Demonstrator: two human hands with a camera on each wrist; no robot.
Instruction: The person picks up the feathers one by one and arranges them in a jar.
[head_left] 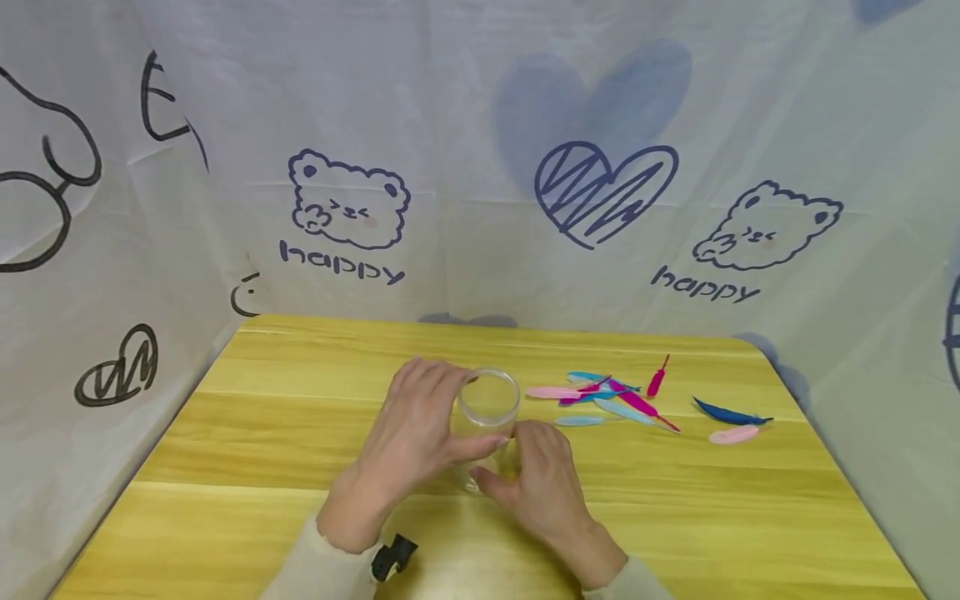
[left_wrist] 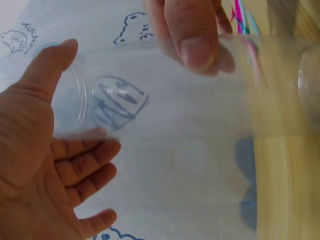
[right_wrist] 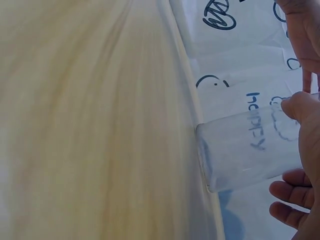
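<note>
Between both hands is a clear cylindrical jar (head_left: 487, 398), its round, open-looking rim facing up in the head view. Near that rim, the left hand (head_left: 420, 417) grips it with thumb and index finger around the wall; the other left fingers spread away from it in the left wrist view. Lower down, the right hand (head_left: 542, 479) holds the jar between its thumb (left_wrist: 195, 45) and fingers. The right wrist view shows the jar's base (right_wrist: 204, 159) seemingly raised off the tabletop. Nothing is visible inside the jar.
Several pink, magenta and blue feathers (head_left: 630, 398) lie scattered right of the hands on the yellow wooden table (head_left: 247, 467). A dark blue feather (head_left: 727, 412) and a pale pink feather (head_left: 735, 434) lie farther right. A printed white curtain (head_left: 472, 200) stands behind the table.
</note>
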